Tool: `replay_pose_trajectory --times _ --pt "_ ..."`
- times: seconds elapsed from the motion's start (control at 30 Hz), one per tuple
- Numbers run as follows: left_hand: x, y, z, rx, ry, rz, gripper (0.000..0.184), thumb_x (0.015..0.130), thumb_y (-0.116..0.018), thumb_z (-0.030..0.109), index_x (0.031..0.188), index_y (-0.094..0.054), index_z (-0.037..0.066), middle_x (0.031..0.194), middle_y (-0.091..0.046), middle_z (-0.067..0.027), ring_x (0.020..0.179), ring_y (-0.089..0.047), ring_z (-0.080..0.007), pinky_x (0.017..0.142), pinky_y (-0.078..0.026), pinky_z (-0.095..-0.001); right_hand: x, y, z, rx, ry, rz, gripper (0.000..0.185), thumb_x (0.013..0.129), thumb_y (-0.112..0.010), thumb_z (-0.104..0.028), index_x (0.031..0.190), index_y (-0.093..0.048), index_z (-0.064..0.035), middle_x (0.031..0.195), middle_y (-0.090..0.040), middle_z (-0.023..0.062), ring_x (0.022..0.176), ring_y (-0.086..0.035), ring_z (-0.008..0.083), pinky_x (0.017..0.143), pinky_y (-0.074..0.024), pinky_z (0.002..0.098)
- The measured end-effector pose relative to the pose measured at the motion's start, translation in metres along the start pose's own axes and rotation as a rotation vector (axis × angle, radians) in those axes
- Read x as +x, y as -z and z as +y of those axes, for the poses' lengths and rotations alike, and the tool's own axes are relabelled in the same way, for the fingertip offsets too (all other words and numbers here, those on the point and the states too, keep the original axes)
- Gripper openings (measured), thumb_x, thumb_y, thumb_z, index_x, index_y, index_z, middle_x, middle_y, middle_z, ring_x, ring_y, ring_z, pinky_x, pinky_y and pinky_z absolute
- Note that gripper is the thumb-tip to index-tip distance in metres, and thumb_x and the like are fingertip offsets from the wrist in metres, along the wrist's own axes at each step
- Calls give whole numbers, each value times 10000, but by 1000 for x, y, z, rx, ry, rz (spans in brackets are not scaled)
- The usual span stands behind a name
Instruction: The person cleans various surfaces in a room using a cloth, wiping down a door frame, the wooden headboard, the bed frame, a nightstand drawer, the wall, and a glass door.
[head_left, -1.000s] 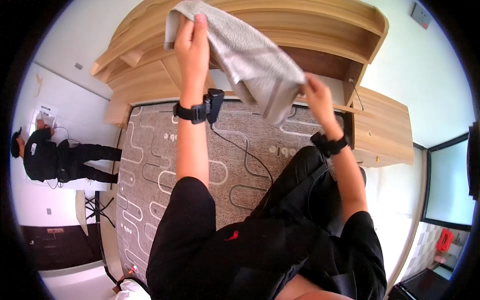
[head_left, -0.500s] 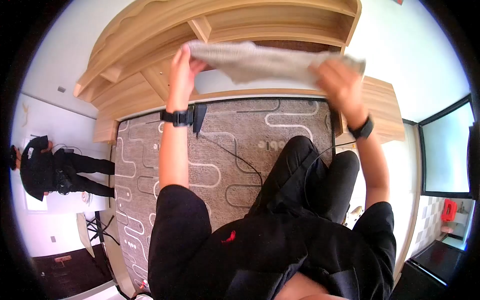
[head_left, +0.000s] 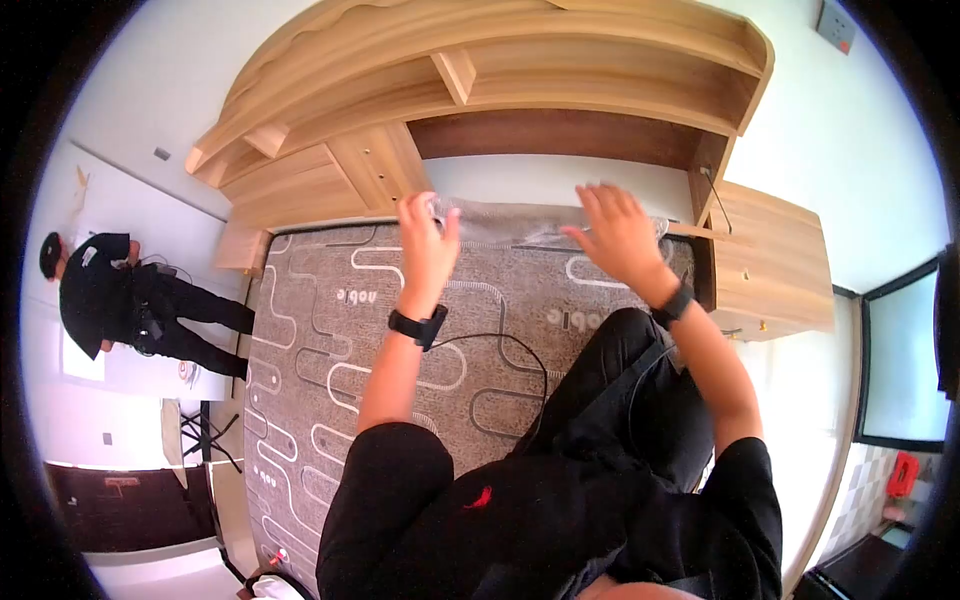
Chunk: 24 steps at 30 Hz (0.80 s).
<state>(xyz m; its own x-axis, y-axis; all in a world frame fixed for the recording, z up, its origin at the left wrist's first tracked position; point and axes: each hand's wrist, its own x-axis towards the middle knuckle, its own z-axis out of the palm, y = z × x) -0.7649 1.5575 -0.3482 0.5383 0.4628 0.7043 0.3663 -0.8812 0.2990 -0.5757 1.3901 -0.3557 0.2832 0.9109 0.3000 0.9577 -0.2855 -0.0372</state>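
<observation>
A grey cloth (head_left: 505, 220) lies in a long strip along the back edge of the patterned mattress (head_left: 400, 350), beneath the wooden shelf unit (head_left: 560, 85). At the cloth's left end is my left hand (head_left: 428, 245), its fingers raised and apart. My right hand (head_left: 620, 235) is over the cloth's right part with fingers stretched out, gripping nothing. Both wrists wear black straps. Whether either hand touches the cloth is hard to tell.
A person in black (head_left: 110, 295) stands at the far left by a white wall. A black cable (head_left: 545, 375) runs over the mattress. A wooden cabinet (head_left: 775, 260) is at the right, and a folding stand (head_left: 208, 432) at the lower left.
The cloth, earlier stretched in the air between both hands, has come down onto the mattress's back edge. Both hands have lowered and opened.
</observation>
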Motion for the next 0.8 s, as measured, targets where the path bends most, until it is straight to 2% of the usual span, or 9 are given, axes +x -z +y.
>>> replay_pose_trajectory --times 0.03,0.07,0.13,0.27,0.33,0.47,0.57,0.7,0.8 --pt "3 -5 14 112 -165 9 385 800 -653 116 1134 -499 0 1087 -508 -209 1063 -489 -395 934 -411 -444 18 -12 -14 -49 22 -22 363 850 -627 -318 1053 -573 -22 964 -646 121 847 -648 276 711 -536 340" --pt "2 -18 13 125 -157 17 385 800 -653 116 1134 -499 0 1087 -508 -209 1063 -489 -395 934 -411 -444 35 -24 -33 -91 44 -50 319 837 -635 -304 991 -575 -30 943 -649 117 815 -659 280 686 -540 337" --pt "-11 -49 -6 209 -368 -121 390 759 -650 91 1120 -513 33 1054 -513 -160 1028 -505 -342 930 -395 -449 62 -50 -57 9 88 58 219 830 -631 -260 880 -556 -60 862 -639 129 744 -670 274 642 -537 363" --pt "-1 -43 -42 287 -459 -269 388 695 -657 73 1062 -532 89 967 -535 -67 944 -538 -275 824 -413 -405 61 -45 -42 119 221 91 222 804 -648 -241 886 -543 -63 850 -663 118 745 -679 264 629 -535 361" --pt "-1 -36 -28 326 -359 -312 335 711 -638 78 1034 -552 95 935 -547 -66 942 -548 -271 819 -419 -406 53 -47 -32 211 178 67 172 779 -649 -194 876 -571 -76 806 -674 109 718 -679 246 628 -539 354" --pt "5 -47 -4 216 -186 -319 312 679 -682 80 976 -590 97 885 -585 -74 908 -568 -285 790 -437 -419 9 -21 29 174 125 -19 286 804 -665 -344 894 -592 -83 806 -669 114 756 -662 291 657 -523 395" --pt "8 -73 44 52 -304 -385 288 669 -700 113 936 -592 93 906 -632 -91 872 -606 -296 779 -468 -433 -33 -12 88 76 124 142 236 776 -695 -299 868 -610 -100 777 -648 112 757 -646 303 650 -509 414" --pt "10 -132 119 3 -462 -352 154 724 -594 124 870 -580 76 822 -633 -84 780 -633 -278 732 -489 -400 -71 3 141 125 -50 19 307 769 -706 -308 1002 -657 -114 813 -674 134 761 -655 314 653 -510 409" --pt "11 -133 131 -15 -376 -416 111 706 -588 97 812 -566 73 758 -612 -93 716 -620 -305 665 -483 -416 -77 12 147 128 -134 27 327 749 -723 -335 978 -665 -109 797 -673 136 753 -655 323 652 -512 409"
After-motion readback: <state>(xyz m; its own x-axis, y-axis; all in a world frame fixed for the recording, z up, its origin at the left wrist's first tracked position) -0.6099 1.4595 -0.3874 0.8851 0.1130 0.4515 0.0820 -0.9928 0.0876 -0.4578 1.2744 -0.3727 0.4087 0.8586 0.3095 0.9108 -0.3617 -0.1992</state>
